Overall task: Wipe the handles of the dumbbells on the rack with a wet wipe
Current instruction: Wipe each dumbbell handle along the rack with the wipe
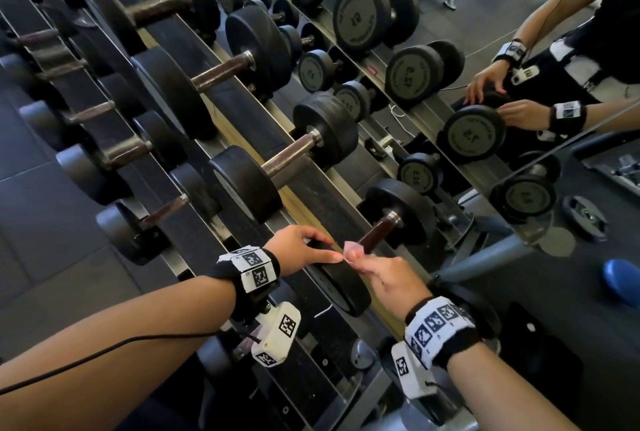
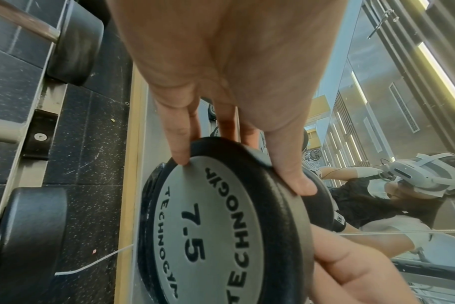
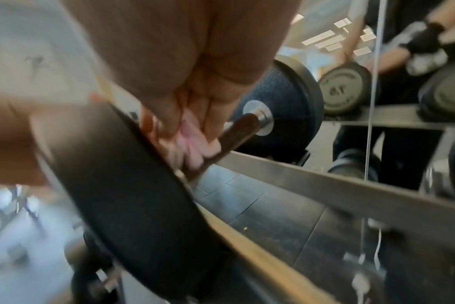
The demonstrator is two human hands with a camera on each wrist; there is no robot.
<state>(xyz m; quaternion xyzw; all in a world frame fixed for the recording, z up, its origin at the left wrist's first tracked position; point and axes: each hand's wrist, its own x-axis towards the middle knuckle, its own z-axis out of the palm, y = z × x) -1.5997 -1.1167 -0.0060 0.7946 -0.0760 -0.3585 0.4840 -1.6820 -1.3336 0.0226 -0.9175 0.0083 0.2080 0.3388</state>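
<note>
Head view has me at the near end of the rack (image 1: 304,208), on the last dumbbell of the top row, the 7.5 dumbbell (image 1: 381,240). The wet wipe (image 1: 354,250) is bunched small and pale pink in my right hand (image 1: 388,278), whose fingers are curled around it and pressing it onto the near end of the dark handle (image 1: 375,231), just where the handle meets the near weight plate (image 1: 343,283). The far stretch of that handle, up to the chrome collar, shows bare beyond the wipe; I judge this handle is only partly done.

My left hand (image 1: 299,248) sits on top of the near plate's rim, fingers fairly straight and spread over the edge, thumb on the outer side, steadying the dumbbell. Its fingertips nearly touch my right hand. In the left wrist view those fingers (image 2: 181,144) lie on the plate marked 7.5.

How much of the task is finished I cannot read with certainty. The other dumbbells (image 1: 287,160) run away along the top rail toward the far end, and more sit on the lower tier (image 1: 104,150); none of their handles looks plainly wet or wiped. My guess is that most of the rack remains, unless I worked down toward this end.

Behind the rack, the mirror (image 1: 485,32) repeats both hands.
</note>
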